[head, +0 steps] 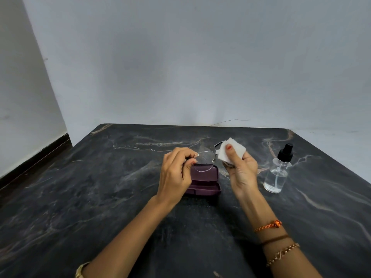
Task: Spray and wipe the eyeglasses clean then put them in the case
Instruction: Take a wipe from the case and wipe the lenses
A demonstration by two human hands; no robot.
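Note:
Thin metal-framed eyeglasses point(205, 159) are held up above the table. My left hand point(176, 173) pinches their left end between thumb and fingers. My right hand point(242, 169) presses a folded white cloth point(232, 150) around the right lens, thumb on top of the cloth. Droplets show on the left lens. A dark purple glasses case point(204, 182) lies open on the table right under the glasses, partly hidden behind my left hand. A clear spray bottle point(278, 173) with a black nozzle stands upright to the right of my right hand.
The dark marble table point(100, 197) meets a pale wall at its far edge. Its left edge runs along a gap beside a side wall. A thin wire point(230, 121) lies behind the far edge.

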